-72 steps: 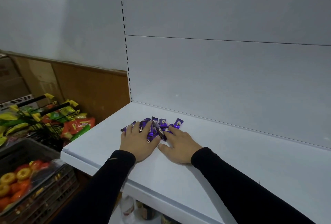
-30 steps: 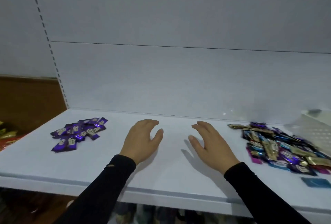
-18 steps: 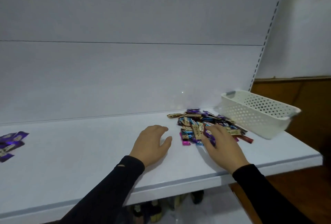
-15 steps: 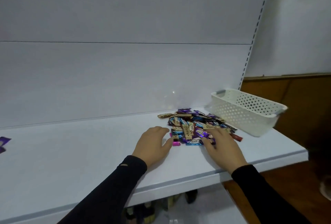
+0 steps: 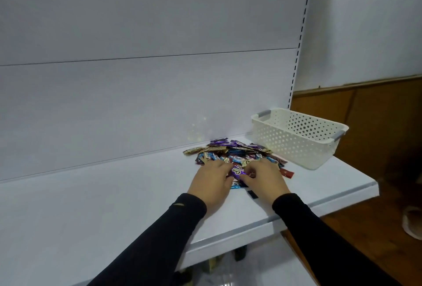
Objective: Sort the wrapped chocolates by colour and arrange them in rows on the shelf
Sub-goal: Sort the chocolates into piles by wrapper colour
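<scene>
Your left hand and right hand are lying curled on glossy foil chocolates, seemingly pinching a purple one, near the white shelf's right edge beside a perforated plastic basket.

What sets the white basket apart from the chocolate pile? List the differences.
The white basket is a single rigid, perforated container; the chocolate pile is many loose wrappers in purple, blue, gold and red. The white basket stands untouched at the shelf's right end; the chocolate pile has the left hand and right hand at its near edge. Both sit on the shelf.
</scene>
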Motion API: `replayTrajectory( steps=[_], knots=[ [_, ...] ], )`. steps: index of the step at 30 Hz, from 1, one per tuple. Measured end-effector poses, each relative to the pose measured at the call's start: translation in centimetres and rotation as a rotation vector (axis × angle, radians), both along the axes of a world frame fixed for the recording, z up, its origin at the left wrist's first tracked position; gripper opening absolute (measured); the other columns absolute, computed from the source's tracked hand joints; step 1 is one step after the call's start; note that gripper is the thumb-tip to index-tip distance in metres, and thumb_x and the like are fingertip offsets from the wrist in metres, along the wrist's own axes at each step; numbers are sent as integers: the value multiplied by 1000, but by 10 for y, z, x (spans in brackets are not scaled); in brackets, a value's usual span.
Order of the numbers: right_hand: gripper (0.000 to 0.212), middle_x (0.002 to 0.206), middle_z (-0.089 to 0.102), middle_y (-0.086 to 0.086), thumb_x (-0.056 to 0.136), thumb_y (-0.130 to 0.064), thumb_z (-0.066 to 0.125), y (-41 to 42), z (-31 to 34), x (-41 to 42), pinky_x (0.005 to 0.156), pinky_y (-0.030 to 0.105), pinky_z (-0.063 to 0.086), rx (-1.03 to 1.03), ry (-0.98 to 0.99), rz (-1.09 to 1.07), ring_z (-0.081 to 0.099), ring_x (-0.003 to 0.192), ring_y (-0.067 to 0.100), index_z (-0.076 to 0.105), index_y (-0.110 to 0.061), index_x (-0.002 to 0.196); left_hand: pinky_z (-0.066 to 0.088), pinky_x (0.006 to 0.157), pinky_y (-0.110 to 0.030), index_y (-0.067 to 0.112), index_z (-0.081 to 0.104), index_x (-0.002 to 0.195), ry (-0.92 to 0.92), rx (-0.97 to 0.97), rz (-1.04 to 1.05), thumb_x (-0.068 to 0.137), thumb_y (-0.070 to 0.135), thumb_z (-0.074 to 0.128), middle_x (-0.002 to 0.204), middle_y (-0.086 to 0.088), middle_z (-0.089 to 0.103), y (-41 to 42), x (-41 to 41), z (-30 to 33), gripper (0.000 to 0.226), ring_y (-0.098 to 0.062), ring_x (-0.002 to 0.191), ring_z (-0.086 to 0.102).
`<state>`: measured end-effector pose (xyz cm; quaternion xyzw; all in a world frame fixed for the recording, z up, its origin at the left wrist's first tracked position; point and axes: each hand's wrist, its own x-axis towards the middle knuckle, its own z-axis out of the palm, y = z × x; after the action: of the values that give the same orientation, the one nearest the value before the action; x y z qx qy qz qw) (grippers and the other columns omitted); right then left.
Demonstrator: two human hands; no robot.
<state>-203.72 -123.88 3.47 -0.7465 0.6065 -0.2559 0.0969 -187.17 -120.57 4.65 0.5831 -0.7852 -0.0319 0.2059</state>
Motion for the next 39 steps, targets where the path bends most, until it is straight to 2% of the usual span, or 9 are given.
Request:
replayTrajectory(
  steps=[6,9,12,15,20,23,28,35,39],
  knots=[
    [12,80,69,-9,89,-24,70,12,7,-12,67,11,44,24,-430,87,64,79,4,64,-26,79,32,111,-36,22,43,149,8,-14,-30,100,29,52,146,-3,47,-7,-8,0,50,-24,135,38],
    [9,83,73,-5,88,-22,71,17,12,-19,77,31,54,84,-533,185,69,82,10,66,-28,83,36,95,-31,19,59,125,71,-64,-47,95,28,60,127,-1,54,-6,-14,2,31,-22,120,46],
    [8,84,73,-6,90,-22,70,20,13,-23,78,31,54,79,-608,210,69,83,10,68,-28,86,36,73,-29,21,51,98,187,17,-24,94,30,63,99,2,58,0,-14,6,16,-18,94,51],
    [10,95,72,-11,93,-27,66,19,8,-27,81,22,48,24,-464,110,66,90,4,70,-24,102,44,70,-33,22,51,99,283,92,21,96,27,61,91,1,63,5,-7,6,11,-18,80,55],
    [34,123,52,3,95,-39,60,14,-5,-33,100,26,35,106,37,36,49,118,20,65,-25,125,43,72,-14,20,62,124,437,145,83,99,25,58,113,2,66,13,8,4,25,-10,90,58],
    [30,123,47,0,93,-44,61,13,-5,-32,101,26,33,141,23,49,45,118,18,67,-29,117,43,57,-5,18,59,114,593,172,143,99,21,59,108,2,67,13,16,0,16,-1,79,60],
    [16,101,60,-6,87,-37,71,17,3,-24,75,25,43,144,-87,67,54,92,11,60,-27,94,49,53,-20,18,59,109,835,253,213,98,15,56,93,0,70,16,27,-4,12,-9,67,64],
    [10,95,69,-14,91,-24,68,25,12,2,81,22,51,102,-442,196,62,91,1,69,-32,95,45,51,-31,6,59,110,1167,412,238,95,3,55,77,-16,66,16,34,-3,16,-20,59,53],
    [19,97,71,-10,88,-17,72,24,13,21,85,27,54,174,-527,335,66,92,9,69,-35,96,53,58,-35,7,61,111,1213,427,177,101,25,58,75,-9,67,22,37,4,21,-19,58,56]
  ],
)
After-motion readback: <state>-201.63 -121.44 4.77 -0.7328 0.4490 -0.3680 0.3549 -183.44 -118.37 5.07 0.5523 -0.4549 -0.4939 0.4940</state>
